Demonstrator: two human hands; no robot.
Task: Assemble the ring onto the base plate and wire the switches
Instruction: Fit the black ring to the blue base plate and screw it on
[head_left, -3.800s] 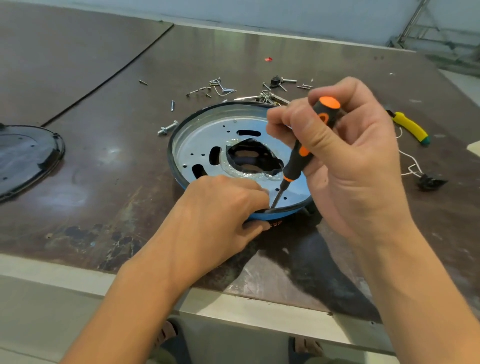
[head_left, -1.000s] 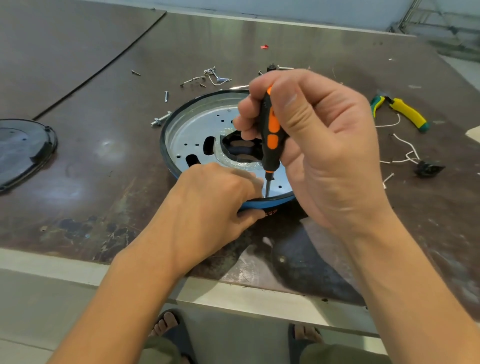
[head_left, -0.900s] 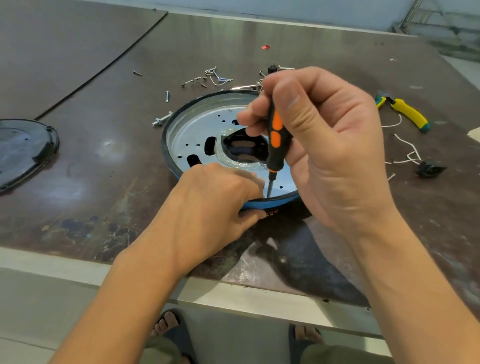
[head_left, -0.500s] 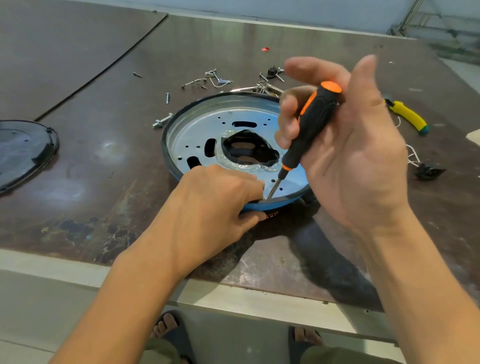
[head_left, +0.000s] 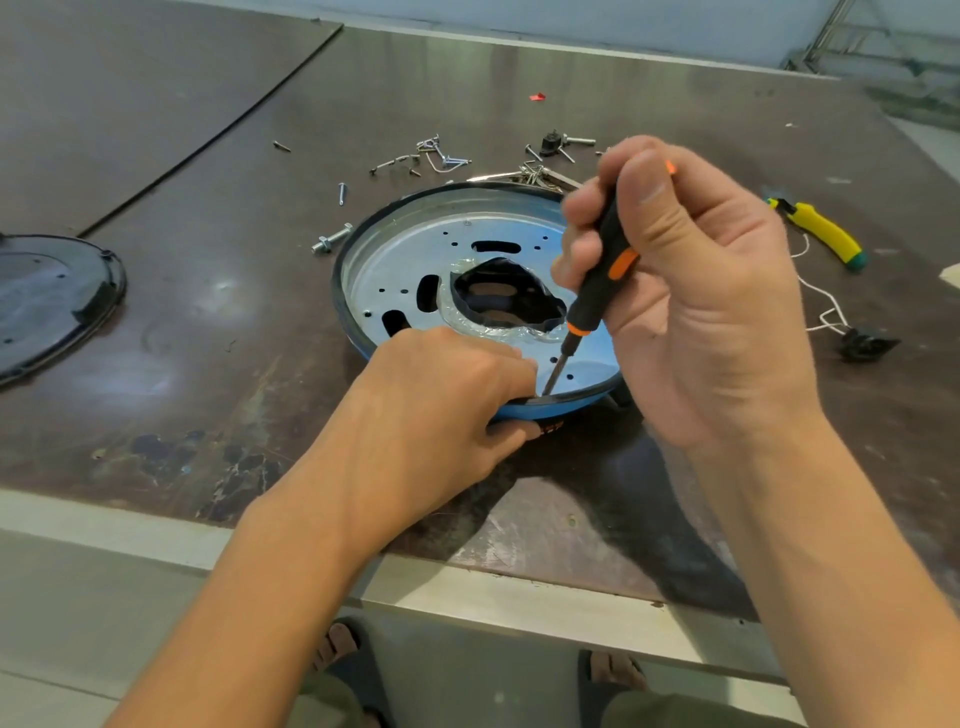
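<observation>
Left hand hides part of the base plate.

No legible text anywhere

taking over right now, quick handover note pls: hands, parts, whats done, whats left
Left hand grips the near rim of the base plate, thumb under, fingers over.
Right hand holds the screwdriver, tip down at that rim beside the left hand.
Black ring sits round the plate's rim; any screw under the tip is hidden.
Loose screws lie behind the plate; a switch with white wires and yellow-handled pliers lie to its right, unconnected.
Left: finish fastening the ring, then wire the switches.
</observation>
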